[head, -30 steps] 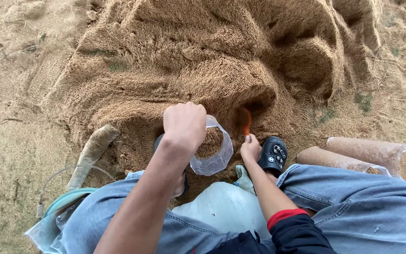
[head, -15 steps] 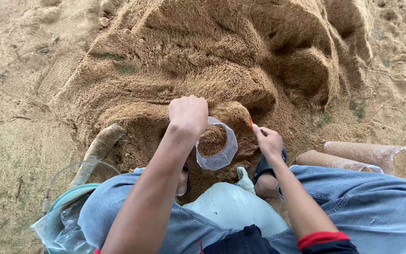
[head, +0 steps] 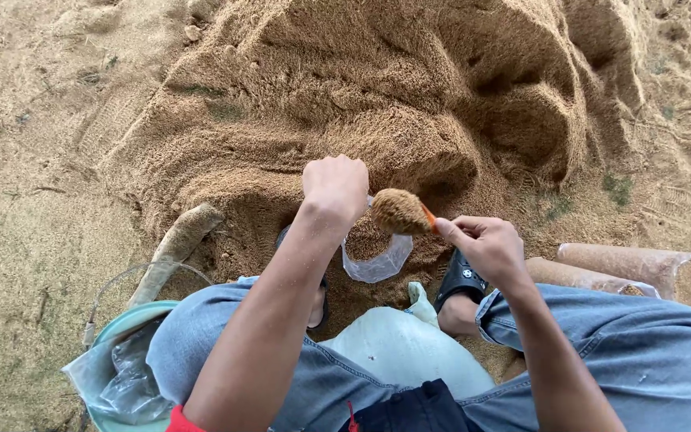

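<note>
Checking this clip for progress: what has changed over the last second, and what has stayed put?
The right hand has drawn back from the hollow in the sawdust pile and now lifts an orange scoop, heaped with sawdust, over the mouth of the clear bag. The left hand still grips the bag's rim, holding it open. The filled bags at right have not moved.
</note>
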